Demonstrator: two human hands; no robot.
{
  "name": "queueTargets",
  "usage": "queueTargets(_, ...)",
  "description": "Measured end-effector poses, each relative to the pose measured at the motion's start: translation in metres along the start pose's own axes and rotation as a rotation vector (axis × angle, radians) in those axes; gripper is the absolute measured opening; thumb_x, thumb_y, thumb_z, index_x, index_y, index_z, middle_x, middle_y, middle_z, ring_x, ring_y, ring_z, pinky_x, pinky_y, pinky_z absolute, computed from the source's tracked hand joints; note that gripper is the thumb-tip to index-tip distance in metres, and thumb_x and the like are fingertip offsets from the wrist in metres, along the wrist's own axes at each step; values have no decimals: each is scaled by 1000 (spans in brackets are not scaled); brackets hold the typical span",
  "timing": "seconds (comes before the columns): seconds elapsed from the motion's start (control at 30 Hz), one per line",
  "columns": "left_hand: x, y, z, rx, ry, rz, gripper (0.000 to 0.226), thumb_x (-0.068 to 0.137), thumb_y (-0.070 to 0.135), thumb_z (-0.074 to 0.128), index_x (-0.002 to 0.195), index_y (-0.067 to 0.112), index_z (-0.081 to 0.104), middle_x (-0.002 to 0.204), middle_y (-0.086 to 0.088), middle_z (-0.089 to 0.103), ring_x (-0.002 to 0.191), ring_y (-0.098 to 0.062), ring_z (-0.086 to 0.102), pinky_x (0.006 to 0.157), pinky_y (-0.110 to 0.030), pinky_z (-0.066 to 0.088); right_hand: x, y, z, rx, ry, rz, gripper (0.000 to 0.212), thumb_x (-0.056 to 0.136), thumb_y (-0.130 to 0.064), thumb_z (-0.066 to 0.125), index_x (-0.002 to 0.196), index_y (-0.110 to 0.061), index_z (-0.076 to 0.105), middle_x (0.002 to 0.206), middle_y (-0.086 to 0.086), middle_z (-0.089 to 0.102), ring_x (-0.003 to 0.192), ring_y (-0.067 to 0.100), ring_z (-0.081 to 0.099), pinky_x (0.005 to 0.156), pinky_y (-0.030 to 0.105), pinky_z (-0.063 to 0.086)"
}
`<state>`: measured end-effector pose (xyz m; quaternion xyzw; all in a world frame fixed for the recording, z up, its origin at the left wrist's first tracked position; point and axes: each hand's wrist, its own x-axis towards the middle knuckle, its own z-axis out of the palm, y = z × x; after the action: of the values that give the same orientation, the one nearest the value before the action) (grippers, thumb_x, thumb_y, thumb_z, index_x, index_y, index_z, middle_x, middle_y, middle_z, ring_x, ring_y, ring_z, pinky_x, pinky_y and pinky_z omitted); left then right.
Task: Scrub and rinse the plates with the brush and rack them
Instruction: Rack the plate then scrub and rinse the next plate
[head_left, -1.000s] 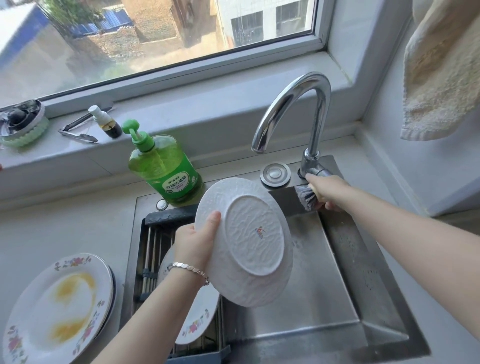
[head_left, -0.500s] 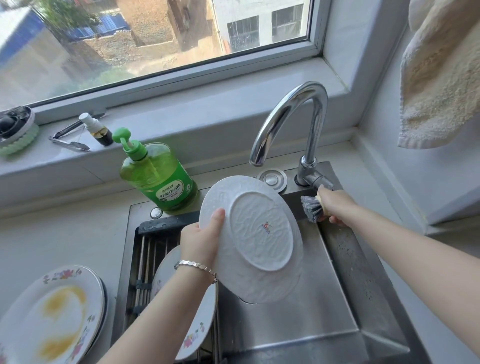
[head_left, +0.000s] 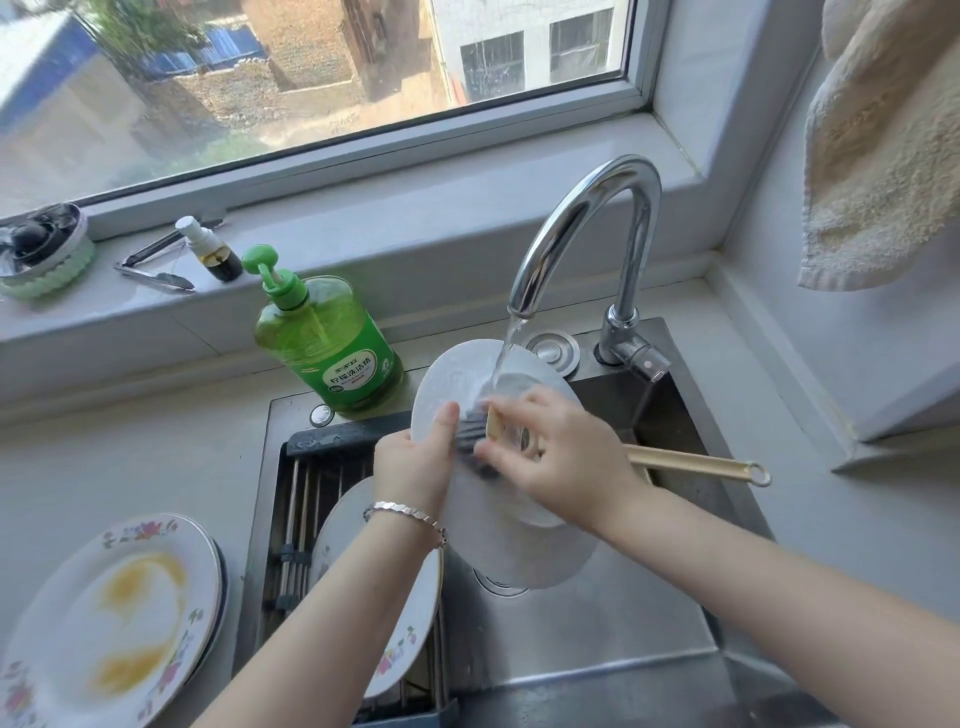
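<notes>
My left hand (head_left: 413, 465) grips the left rim of a white plate (head_left: 506, 545), held tilted with its underside toward me over the sink (head_left: 597, 639). Water runs from the tap (head_left: 576, 218) onto the plate's upper part. My right hand (head_left: 563, 465) holds the dish brush (head_left: 685, 460) near its head and presses the dark bristles against the plate; the wooden handle sticks out to the right. A floral plate (head_left: 400, 639) leans in the drying rack (head_left: 306, 519) at the sink's left. A stack of dirty floral plates (head_left: 104, 618) with yellow smears sits on the counter at the left.
A green dish soap bottle (head_left: 332, 348) stands behind the rack. On the windowsill lie tongs (head_left: 153, 270), a small spray bottle (head_left: 210, 249) and a round green container (head_left: 44, 257). A beige towel (head_left: 883, 150) hangs at the upper right.
Water now runs from the tap. My right hand left the tap lever and brought the brush onto the plate's underside. The plate sits under the stream.
</notes>
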<state>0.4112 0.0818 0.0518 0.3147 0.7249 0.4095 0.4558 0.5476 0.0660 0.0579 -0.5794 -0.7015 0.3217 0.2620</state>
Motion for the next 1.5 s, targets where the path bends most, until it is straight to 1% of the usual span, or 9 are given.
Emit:
queueTargets(0.17,-9,-4,-12,-83,14,-10,34,84,25,66,58,7,54,63,-5,55,70,-20,51,67,-33,42,26,34,-16,-78,106,308,32,87,-43,57,117,-35,59,100,-1,56,102,22,56,80,30,39)
queueTargets(0.33,-14,-6,-12,-78,-1,21,33,85,22,64,56,8,56,58,-4,55,71,-20,54,64,-31,44,-8,-4,9,-54,92,8,41,78,-52,51,113,-34,62,104,-8,64,101,14,57,79,29,43)
queueTargets(0.57,-8,-3,-24,-162,49,-25,26,85,24,64,66,7,59,61,-1,61,49,-12,59,38,-14,46,-12,24,-6,-162,24,253,38,84,-48,56,120,-34,59,116,-7,61,111,17,55,82,27,40)
queueTargets(0.67,-7,-5,-21,-133,57,-31,28,85,26,64,65,8,59,66,-3,59,56,-15,57,45,-19,47,-32,-2,17,-88,-4,32,51,75,-57,46,120,-38,59,117,-14,61,112,7,55,84,25,41)
queueTargets(0.87,-8,-4,-24,-158,49,-68,27,86,27,63,69,8,58,69,-2,59,58,-15,55,37,-14,43,-10,33,-8,-163,-3,343,36,86,-44,56,122,-37,57,118,-4,60,114,18,53,84,27,40)
queueTargets(1.03,-12,-6,-16,36,-10,39,43,86,33,61,59,3,48,63,-9,49,65,-20,46,59,-30,37,-13,9,4,-77,4,162,39,87,-43,57,125,-35,56,117,-5,60,114,16,52,87,29,41)
queueTargets(1.2,-20,2,-9,229,-130,193,56,88,48,45,46,16,23,49,-2,25,47,-15,24,48,-27,18,46,20,-28,29,163,390,27,86,-42,52,64,-26,53,66,-7,54,83,25,53,62,30,36)
queueTargets(1.4,-19,5,0,323,-151,223,51,95,44,32,53,16,40,47,2,40,45,-7,36,41,-21,28,28,-25,-12,25,69,2,25,86,-42,55,106,-31,65,106,-10,66,104,14,55,84,31,44)
queueTargets(1.5,-19,3,-1,323,-167,195,55,94,47,27,54,10,34,44,1,36,42,-10,29,41,-22,24,50,-3,-23,-28,105,177,18,85,-44,54,79,-29,62,85,-10,62,93,16,55,76,32,42)
